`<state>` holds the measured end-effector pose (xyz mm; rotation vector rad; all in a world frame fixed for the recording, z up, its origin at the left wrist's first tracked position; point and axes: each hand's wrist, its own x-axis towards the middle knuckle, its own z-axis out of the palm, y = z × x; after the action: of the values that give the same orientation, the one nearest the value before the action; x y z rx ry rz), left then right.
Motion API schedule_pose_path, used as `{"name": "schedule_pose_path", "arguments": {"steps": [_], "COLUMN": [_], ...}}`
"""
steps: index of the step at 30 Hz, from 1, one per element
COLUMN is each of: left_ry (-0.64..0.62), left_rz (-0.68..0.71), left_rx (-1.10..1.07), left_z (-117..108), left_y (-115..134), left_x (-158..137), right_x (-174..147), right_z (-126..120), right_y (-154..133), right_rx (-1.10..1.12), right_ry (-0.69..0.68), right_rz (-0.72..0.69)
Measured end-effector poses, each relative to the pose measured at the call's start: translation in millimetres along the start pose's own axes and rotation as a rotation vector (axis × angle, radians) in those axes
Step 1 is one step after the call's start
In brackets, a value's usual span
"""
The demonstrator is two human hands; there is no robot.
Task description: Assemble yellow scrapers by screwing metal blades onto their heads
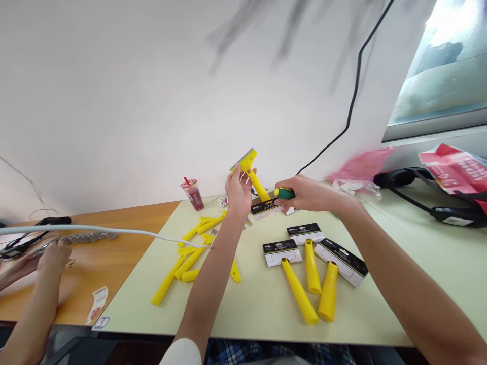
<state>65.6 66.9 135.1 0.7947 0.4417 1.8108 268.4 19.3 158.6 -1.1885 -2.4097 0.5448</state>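
My left hand [239,190] is closed around the head end of a yellow scraper [258,185], whose metal blade points up and left. In my right hand [306,192] is a screwdriver with a green and yellow handle [284,193]; its tip is hard to make out. Behind and below both hands lies a black and white packaging card [262,208]. Several yellow scraper parts [190,262] are heaped left of my left forearm, which hides some of them. Right of it, yellow handles [299,291] lie near black-topped cards [281,252].
A cup with a red straw [193,194] stands near the wall. At right are a headset-like black device [452,215] and a pink plastic bag [361,165]. A white cable [152,234] crosses the left side. Another person's hands [55,253] work at the orange table [129,263].
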Motion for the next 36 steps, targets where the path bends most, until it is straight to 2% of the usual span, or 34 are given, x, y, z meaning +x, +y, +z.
{"name": "schedule_pose_path", "arguments": {"steps": [4, 7, 11, 18, 24, 27, 33, 36], "left_ry": [-0.148, -0.245, -0.287, -0.202, -0.244, -0.240, -0.111, -0.130], "left_rz": [-0.095, -0.042, -0.035, 0.022, -0.012, -0.012, -0.011, -0.026], "left_rx": [0.174, 0.388, 0.565, 0.657, 0.743, 0.797, 0.687, 0.697], "left_z": [-6, -13, -21, -40, -54, -57, -59, -60], "left_y": [6, 22, 46, 73, 90, 94, 96, 98], "left_x": [-1, 0, 1, 11, 18, 18, 21, 21], "right_x": [2, 5, 8, 6, 4, 2, -2, -3], "right_z": [2, 5, 8, 11, 13, 12, 10, 8], "right_y": [3, 6, 4, -5, -8, -11, -13, -11], "right_rx": [-0.060, -0.115, -0.157, -0.164, -0.156, -0.147, -0.138, -0.124], "right_ry": [0.057, 0.082, 0.097, 0.168, 0.210, 0.196, 0.164, 0.181], "right_rz": [0.035, 0.016, -0.013, -0.044, -0.065, -0.063, -0.065, -0.076]}}
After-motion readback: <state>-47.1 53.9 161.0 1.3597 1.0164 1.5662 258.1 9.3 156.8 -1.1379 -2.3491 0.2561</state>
